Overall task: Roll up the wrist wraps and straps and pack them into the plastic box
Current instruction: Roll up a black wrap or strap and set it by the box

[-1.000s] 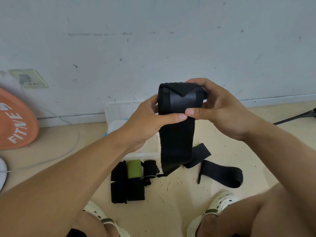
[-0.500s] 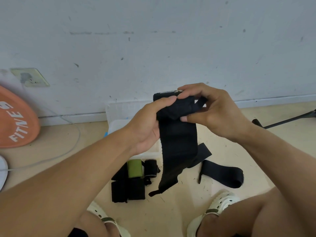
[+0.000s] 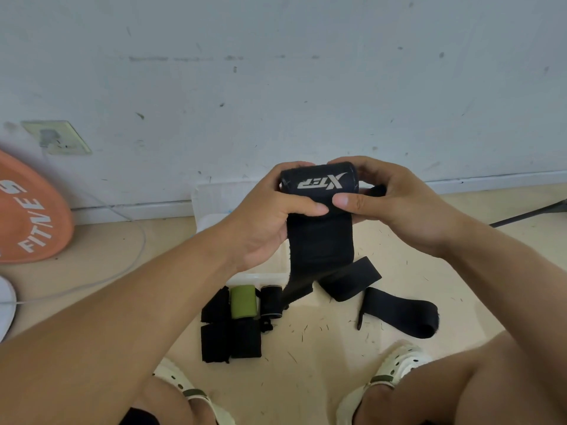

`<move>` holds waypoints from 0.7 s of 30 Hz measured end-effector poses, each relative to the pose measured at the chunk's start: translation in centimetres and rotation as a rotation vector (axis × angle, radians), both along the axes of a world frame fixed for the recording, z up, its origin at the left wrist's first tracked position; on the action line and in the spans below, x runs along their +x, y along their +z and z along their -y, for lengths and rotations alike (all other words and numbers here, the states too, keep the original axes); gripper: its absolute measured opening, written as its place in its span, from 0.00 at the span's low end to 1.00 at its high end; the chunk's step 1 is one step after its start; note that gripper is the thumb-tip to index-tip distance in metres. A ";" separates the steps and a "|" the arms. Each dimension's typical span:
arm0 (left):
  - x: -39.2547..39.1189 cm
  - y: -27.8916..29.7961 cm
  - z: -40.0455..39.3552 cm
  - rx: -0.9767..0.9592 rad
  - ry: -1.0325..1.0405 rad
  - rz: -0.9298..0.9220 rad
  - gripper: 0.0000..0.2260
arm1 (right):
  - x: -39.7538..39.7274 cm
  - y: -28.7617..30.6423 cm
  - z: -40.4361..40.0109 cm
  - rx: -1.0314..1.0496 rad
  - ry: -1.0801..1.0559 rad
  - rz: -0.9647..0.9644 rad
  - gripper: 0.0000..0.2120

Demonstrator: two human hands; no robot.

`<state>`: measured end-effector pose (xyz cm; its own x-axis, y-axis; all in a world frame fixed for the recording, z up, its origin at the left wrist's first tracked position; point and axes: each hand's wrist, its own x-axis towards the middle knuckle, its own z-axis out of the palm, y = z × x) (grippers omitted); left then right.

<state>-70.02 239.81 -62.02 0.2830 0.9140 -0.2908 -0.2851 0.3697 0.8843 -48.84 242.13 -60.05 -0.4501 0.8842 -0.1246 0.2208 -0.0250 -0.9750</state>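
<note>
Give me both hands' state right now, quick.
Left hand: gripping the wrap roll's left end.
Right hand: gripping the roll's right end, thumb pressed on the front.

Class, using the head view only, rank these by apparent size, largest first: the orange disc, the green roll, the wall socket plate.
1. orange disc, though partly cut off
2. wall socket plate
3. green roll
The last two look close, so their order is unsure.

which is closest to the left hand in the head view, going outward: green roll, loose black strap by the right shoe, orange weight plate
From the left hand:
1. Green roll, on the floor just below it.
2. Loose black strap, lower right, near the right shoe.
3. Orange weight plate, far left against the wall.
</note>
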 end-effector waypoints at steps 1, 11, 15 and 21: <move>0.0 0.0 0.0 0.002 -0.019 -0.006 0.30 | 0.0 0.1 0.0 0.027 -0.021 0.004 0.26; 0.5 1.1 0.8 -0.143 -0.006 0.068 0.23 | -0.8 -0.5 0.9 0.409 -0.083 0.192 0.29; 0.6 0.9 0.9 -0.163 0.049 0.059 0.20 | -1.1 -0.7 1.0 0.427 -0.091 0.207 0.29; 0.2 0.5 0.4 -0.078 0.114 -0.024 0.28 | -0.7 0.0 0.5 0.126 -0.035 0.105 0.30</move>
<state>-69.79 239.43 -61.49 0.1706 0.9140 -0.3680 -0.3086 0.4042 0.8610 -49.58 241.62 -60.06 -0.4087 0.9109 -0.0568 0.3229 0.0862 -0.9425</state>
